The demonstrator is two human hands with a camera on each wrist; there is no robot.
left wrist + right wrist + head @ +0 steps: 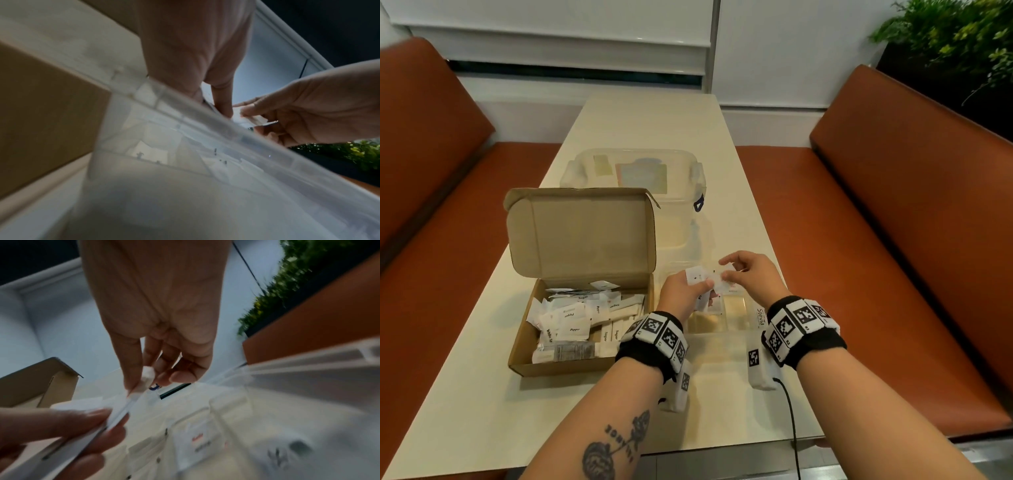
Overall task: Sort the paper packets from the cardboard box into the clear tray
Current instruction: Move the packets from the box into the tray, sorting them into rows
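Head view: left hand (681, 291) and right hand (750, 274) both pinching packets (700, 275) above clear tray (736, 327); cardboard box (585, 308) alongside.

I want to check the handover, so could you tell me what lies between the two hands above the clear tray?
In the head view, white paper packets bridge the gap: the left hand holds a small stack, and the right hand pinches one at its edge, above the clear tray.

Soft, even indoor light; head view sharp (edges bowed), both wrist views motion-blurred.

Print on packets (700, 275) pinched between hands too small to read; tray (267, 410) contents blurred.
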